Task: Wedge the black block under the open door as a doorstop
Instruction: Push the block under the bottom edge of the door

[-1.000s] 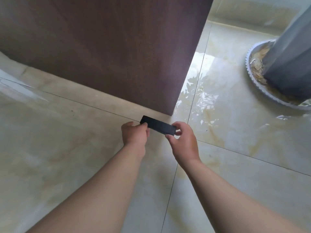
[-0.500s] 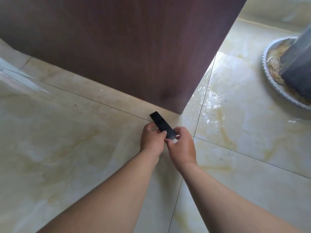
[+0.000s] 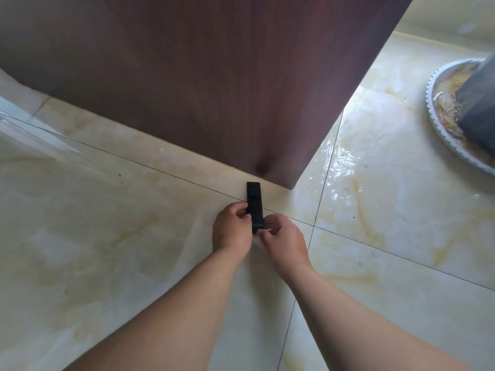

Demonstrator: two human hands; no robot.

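A long black block point(image 3: 254, 200) with a ribbed top lies lengthwise, pointing at the bottom edge of the dark brown door point(image 3: 214, 84). Its far end is a short way in front of the door's lower edge, near the door's free corner. My left hand point(image 3: 232, 226) pinches the block's near left side. My right hand point(image 3: 284, 241) grips its near end from the right. Both hands hold the block low over the glossy cream floor tiles point(image 3: 107, 236).
At the right a round white base point(image 3: 439, 129) with a scalloped rim carries a grey column point(image 3: 479, 103). Dark grout lines cross the tiles. The floor right of the door shines with reflected light.
The block has turned from lying across between my hands to pointing lengthwise at the door. Both hands have come together at its near end and moved closer to the door.
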